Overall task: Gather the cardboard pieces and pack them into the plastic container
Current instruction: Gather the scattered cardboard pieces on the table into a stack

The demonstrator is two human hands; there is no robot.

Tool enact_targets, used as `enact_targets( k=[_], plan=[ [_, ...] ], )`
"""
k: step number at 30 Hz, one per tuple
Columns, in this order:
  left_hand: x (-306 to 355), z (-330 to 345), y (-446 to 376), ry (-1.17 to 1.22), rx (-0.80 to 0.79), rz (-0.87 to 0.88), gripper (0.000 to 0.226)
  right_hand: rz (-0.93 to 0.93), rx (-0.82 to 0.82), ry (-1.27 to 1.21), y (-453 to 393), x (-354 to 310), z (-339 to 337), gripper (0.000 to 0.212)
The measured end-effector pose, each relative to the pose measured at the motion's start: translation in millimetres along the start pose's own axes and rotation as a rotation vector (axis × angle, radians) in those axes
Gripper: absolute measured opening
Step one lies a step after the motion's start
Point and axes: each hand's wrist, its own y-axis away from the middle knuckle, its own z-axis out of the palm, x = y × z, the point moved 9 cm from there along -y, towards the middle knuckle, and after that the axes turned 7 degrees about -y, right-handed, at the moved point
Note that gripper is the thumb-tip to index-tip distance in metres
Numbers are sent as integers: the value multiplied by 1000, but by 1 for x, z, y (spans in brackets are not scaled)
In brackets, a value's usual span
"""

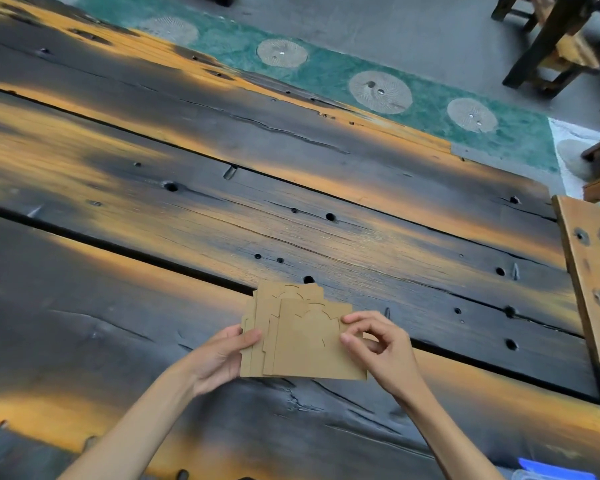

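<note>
Above the near edge of the dark plank table [291, 209], both hands hold a fanned stack of cardboard pieces [302, 344]. The left hand [219, 358] grips the stack's left edge, thumb on top; the right hand [378, 344] pinches the right edge between thumb and forefinger, other fingers curled. The sheets are offset, not squared, with notched outlines showing. At the bottom right corner a blue and clear shape may be the plastic container [551, 471], though too little shows to be sure. The risk, I judge, is slippage: a loosely pinched, uneven stack could shed sheets, or snag the container's rim unless squared first.
</note>
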Motion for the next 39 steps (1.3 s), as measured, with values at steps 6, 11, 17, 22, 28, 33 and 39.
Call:
enact_targets(
  k=[6, 11, 17, 22, 28, 33, 39],
  plan=[
    [-2, -3, 1, -56, 48, 10, 90, -53, -17, 4, 1, -6, 12, 21],
    [-5, 2, 0, -66, 37, 7, 86, -11, -15, -46, 5, 2, 24, 34],
    [-7, 8, 0, -175, 47, -27, 71, -76, 36, 280, 8, 2, 23, 68],
    [-8, 15, -3, -204, 64, -36, 59, 458, 5, -268, 20, 51, 26, 76],
    [-19, 28, -11, -287, 75, -52, 56, 520, 88, -521, 40, 67, 14, 56],
    [-30, 42, -16, -412, 162, -26, 58, 538, 186, -490, 65, 84, -18, 63],
    [-61, 80, -31, -604, 211, -50, 68, 542, 201, -385, 102, 96, -61, 60]
  ],
)
